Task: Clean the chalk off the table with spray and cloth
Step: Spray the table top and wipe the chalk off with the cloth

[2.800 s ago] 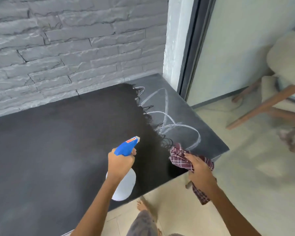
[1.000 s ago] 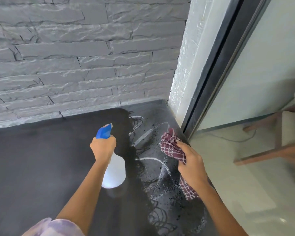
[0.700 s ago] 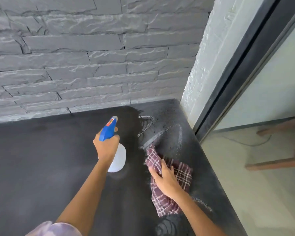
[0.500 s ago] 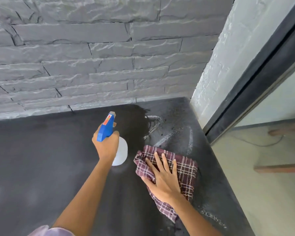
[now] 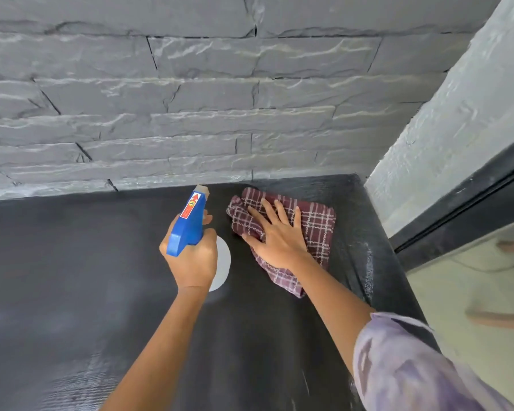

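Observation:
My left hand (image 5: pixel 192 258) grips the neck of a spray bottle (image 5: pixel 189 222) with a blue trigger head and a white body, held just above the black table (image 5: pixel 72 277). My right hand (image 5: pixel 275 235) lies flat with spread fingers on a maroon checked cloth (image 5: pixel 316 225), pressing it onto the table's far right corner near the wall. A faint streak of chalk (image 5: pixel 367 268) shows along the table's right edge. The surface around the cloth looks wet and dark.
A grey stone-brick wall (image 5: pixel 190 99) bounds the table at the back. A white textured pillar (image 5: pixel 457 114) and a dark door frame (image 5: pixel 463 203) stand at the right. Pale floor (image 5: pixel 472 292) lies beyond the table's right edge.
My right hand has slid the cloth away from me to the far right corner, wiping off the chalk lines there. The spray bottle has stayed in my left hand beside it.

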